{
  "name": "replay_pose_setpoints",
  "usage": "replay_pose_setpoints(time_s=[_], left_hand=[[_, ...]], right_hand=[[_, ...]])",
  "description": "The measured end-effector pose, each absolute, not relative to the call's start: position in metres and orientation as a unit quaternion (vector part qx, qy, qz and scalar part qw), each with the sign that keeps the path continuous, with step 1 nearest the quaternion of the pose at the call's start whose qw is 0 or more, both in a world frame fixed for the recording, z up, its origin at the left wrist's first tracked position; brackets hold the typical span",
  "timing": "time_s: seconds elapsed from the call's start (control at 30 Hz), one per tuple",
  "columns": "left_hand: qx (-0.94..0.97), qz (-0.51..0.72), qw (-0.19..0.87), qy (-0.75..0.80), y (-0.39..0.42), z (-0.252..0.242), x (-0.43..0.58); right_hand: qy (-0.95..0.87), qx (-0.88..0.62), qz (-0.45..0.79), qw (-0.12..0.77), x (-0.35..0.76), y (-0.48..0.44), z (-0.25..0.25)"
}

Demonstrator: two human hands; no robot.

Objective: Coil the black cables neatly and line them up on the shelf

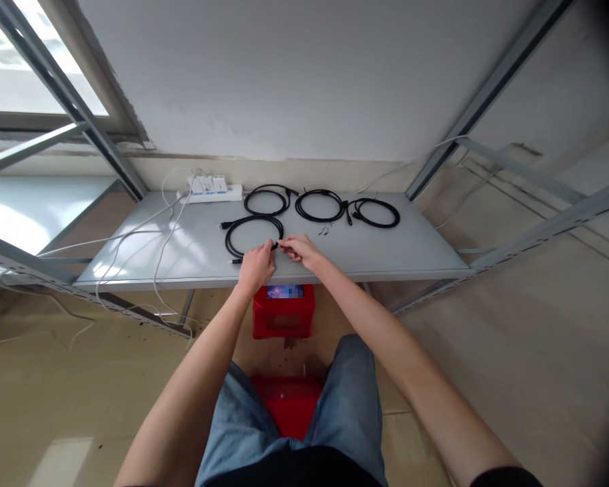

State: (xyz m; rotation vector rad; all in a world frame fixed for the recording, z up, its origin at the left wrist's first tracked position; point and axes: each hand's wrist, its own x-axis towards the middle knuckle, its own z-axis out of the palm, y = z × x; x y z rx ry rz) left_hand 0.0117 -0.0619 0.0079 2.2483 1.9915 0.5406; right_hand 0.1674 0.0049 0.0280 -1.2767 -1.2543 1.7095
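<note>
1. Our left hand (256,267) is closed on the near side of a coiled black cable (251,233), with its fingers (270,248) pinching a short stretch of the loop.
2. Our right hand (300,250) comes in from the right, and its fingertips (285,247) pinch the same stretch just beside the left fingers. The hands are almost touching, and the exact spot held is too small to make out.
3. The cable lies flat in a loose loop near the front edge of a grey metal shelf (193,253). One plug end (224,225) points left on the far side of the loop, and a second plug end (236,260) lies close to our left hand.
4. Farther back, three more coiled black cables (266,201) (319,206) (373,213) sit in a row along the wall. A tiny dark scrap (323,231) lies just in front of the middle coil.
5. At the far left of the shelf sits a white power strip (213,191), with white cords (155,237) trailing over the left edge toward the floor.
6. Below the shelf stands a red crate (283,314), topped by a blurred, pixelated patch (285,291). Nearer still, a red seat (287,406) shows between the legs of our denim shorts (348,399).
</note>
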Motion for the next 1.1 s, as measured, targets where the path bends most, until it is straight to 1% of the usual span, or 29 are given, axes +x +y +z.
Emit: replay_pose_setpoints(time_s=[0.1,0.23,0.33,0.43,0.77,1.1], left_hand=[[0.737,0.177,0.044,0.65,-0.062,0.008,0.012],[0.736,0.175,0.043,0.652,-0.062,0.009,0.012],[0.738,0.177,0.04,0.65,-0.062,0.008,0.012],[0.739,0.179,0.035,0.649,-0.062,0.008,0.012],[0.739,0.179,0.034,0.649,-0.062,0.008,0.012],[0.74,0.174,0.026,0.649,-0.062,0.007,0.013]], right_hand=[[-0.598,-0.457,0.57,0.329,0.175,0.008,0.02],[-0.734,-0.414,0.399,0.363,0.18,0.011,0.008],[-0.781,-0.408,0.28,0.382,0.179,0.008,0.001],[-0.804,-0.408,0.211,0.378,0.178,0.003,-0.002],[-0.836,-0.43,0.102,0.325,0.176,-0.01,-0.003],[-0.851,-0.429,0.075,0.292,0.176,-0.014,0.001]])
